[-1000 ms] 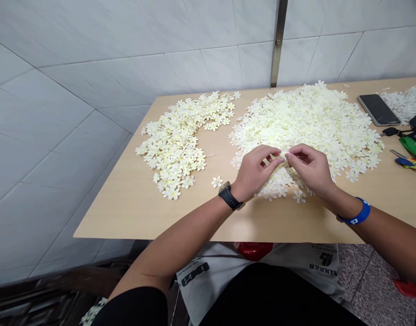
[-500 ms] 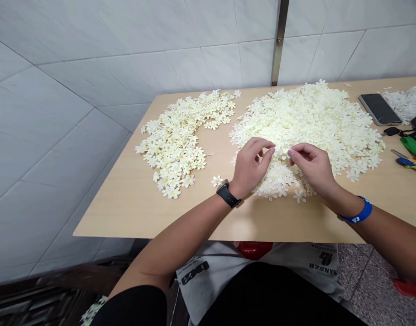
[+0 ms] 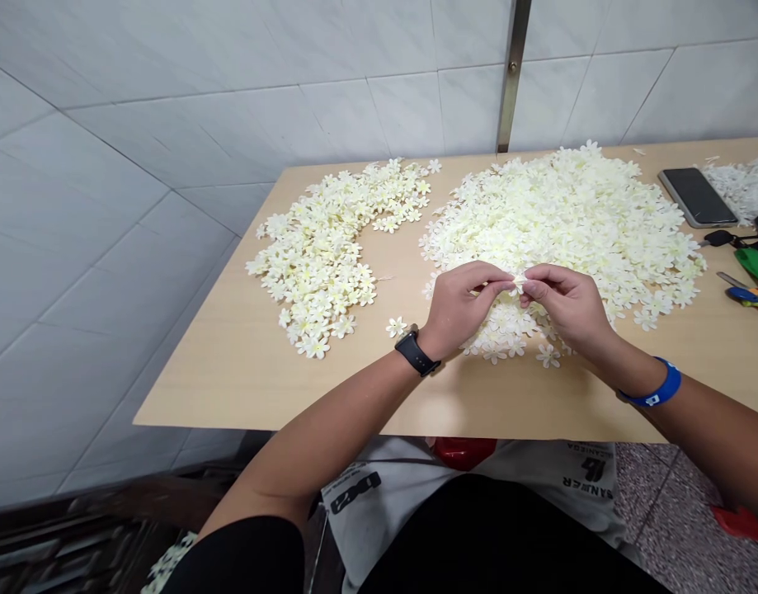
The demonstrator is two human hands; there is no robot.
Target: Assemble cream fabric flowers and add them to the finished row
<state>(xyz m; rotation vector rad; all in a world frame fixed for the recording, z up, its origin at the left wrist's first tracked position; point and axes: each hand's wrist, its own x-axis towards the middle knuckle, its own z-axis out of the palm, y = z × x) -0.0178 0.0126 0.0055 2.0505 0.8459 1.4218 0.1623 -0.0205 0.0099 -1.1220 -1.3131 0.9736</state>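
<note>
Between my fingertips, over the front of the large pile, is a small white artificial flower (image 3: 518, 286). My left hand (image 3: 463, 299) pinches it from the left, thumb and forefinger together. From the other side my right hand (image 3: 562, 299) pinches it too, the two hands nearly touching. Behind and below them spreads a big heap of cream-white artificial flowers (image 3: 557, 206). A single loose flower (image 3: 396, 327) lies by my left wrist, and another flower (image 3: 548, 355) lies below my right hand. Any stem in my fingers is too small to make out.
A smaller pile of the same flowers (image 3: 329, 247) lies on the left of the table (image 3: 230, 355). At the right are a phone (image 3: 699, 198), white slender pieces (image 3: 746, 186), keys (image 3: 718, 238) and scissors (image 3: 750, 297). A tiled wall (image 3: 242, 132) closes off the back.
My left hand has moved right, and its thumb and forefinger, apart before, have closed on the flower. My right hand has stayed in about the same place.
</note>
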